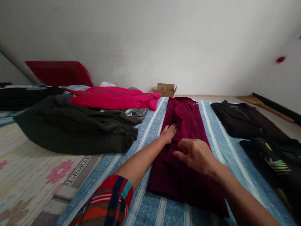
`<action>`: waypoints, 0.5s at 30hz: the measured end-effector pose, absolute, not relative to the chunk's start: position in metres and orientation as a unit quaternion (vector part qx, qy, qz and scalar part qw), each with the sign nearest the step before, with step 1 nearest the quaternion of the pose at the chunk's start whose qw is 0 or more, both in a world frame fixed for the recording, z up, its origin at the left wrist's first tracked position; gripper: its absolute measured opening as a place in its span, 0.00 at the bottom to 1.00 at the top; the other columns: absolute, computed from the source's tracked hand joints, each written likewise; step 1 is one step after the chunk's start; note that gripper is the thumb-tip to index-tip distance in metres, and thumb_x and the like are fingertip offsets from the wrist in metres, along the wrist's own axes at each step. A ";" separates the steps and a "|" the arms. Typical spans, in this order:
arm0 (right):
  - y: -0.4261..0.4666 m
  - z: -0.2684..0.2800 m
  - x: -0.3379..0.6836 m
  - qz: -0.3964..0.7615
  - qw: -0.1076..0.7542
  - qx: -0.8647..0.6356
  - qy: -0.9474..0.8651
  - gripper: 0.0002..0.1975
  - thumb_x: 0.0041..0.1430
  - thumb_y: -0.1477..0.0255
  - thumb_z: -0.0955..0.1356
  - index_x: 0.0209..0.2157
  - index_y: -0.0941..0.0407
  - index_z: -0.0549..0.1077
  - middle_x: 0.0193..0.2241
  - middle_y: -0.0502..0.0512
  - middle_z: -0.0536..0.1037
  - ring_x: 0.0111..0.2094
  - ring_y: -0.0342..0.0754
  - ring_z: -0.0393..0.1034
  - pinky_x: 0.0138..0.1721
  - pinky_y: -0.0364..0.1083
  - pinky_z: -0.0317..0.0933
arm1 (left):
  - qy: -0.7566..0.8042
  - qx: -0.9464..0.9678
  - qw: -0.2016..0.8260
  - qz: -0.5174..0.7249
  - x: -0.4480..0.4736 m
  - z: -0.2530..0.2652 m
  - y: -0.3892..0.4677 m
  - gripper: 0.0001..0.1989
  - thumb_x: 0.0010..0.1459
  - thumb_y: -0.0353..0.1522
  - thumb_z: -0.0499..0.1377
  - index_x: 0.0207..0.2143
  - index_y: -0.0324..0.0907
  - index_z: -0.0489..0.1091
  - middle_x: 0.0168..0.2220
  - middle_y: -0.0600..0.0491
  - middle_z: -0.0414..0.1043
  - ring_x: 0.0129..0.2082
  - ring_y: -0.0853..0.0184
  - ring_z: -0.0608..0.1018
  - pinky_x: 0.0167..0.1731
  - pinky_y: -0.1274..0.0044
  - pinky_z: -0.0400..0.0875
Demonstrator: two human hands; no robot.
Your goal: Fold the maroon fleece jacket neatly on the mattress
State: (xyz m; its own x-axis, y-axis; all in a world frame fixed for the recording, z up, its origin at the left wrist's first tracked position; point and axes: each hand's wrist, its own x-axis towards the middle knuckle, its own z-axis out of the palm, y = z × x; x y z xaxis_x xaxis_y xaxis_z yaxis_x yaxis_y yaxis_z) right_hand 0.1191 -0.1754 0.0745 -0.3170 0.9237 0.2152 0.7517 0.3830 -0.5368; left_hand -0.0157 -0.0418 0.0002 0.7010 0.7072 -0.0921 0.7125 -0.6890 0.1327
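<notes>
A maroon garment (188, 182) lies lengthwise in front of me, folded into a long strip; whether it is a top or trousers I cannot tell. My left hand (168, 133) rests flat on its left part, fingers stretched out. Just right of it and closer to me, my right hand (194, 153) is over the cloth with its fingers curled. Its fingertips are turned down and away, so anything in them is hidden. Under the garment is a blue striped sheet (150, 125).
To the left lie a dark green garment (77, 128) and a bright pink one (113, 98). On the right are a dark brown garment (244, 119) and a black printed one (272, 160). An open cardboard box (165, 90) stands by the wall, behind the sheet.
</notes>
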 end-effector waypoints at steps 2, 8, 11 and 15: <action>-0.204 0.070 0.110 0.076 0.141 -0.546 -0.822 0.10 0.50 0.64 0.70 0.31 0.57 0.72 0.31 0.57 0.74 0.32 0.51 0.67 0.31 0.46 0.58 | 0.391 0.917 0.084 -0.011 -0.015 0.000 -0.041 0.37 0.53 0.35 0.57 0.63 0.37 0.47 0.65 0.39 0.46 0.65 0.61 0.49 0.60 0.67 0.41; -0.228 0.058 0.090 0.030 0.030 -0.566 -0.823 0.10 0.51 0.70 0.67 0.37 0.59 0.73 0.37 0.61 0.73 0.39 0.57 0.66 0.37 0.51 0.60 | 0.399 0.910 0.110 0.000 -0.014 0.000 -0.040 0.35 0.55 0.36 0.56 0.63 0.38 0.47 0.65 0.41 0.44 0.65 0.63 0.47 0.60 0.68 0.40; -0.226 0.058 0.087 0.032 0.033 -0.565 -0.824 0.10 0.52 0.76 0.63 0.36 0.60 0.73 0.35 0.62 0.73 0.37 0.56 0.67 0.36 0.51 0.59 | 0.409 0.903 0.135 0.015 -0.014 -0.003 -0.037 0.34 0.54 0.34 0.56 0.62 0.39 0.50 0.65 0.42 0.46 0.65 0.63 0.48 0.60 0.70 0.41; -0.220 0.061 0.103 0.106 0.092 -0.538 -0.831 0.12 0.50 0.81 0.61 0.33 0.58 0.73 0.31 0.57 0.73 0.33 0.50 0.67 0.34 0.46 0.58 | 0.440 0.875 0.185 0.077 -0.013 -0.011 -0.029 0.25 0.58 0.33 0.54 0.58 0.43 0.58 0.63 0.48 0.54 0.62 0.64 0.56 0.60 0.71 0.45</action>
State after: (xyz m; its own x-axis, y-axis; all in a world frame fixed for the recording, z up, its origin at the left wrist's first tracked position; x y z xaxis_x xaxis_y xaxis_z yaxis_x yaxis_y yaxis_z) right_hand 0.1033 -0.2202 0.0614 -0.4043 0.9138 0.0388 0.8749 0.3987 -0.2748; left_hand -0.0126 -0.0287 -0.0113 0.6007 0.7990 -0.0273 0.7419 -0.5444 0.3913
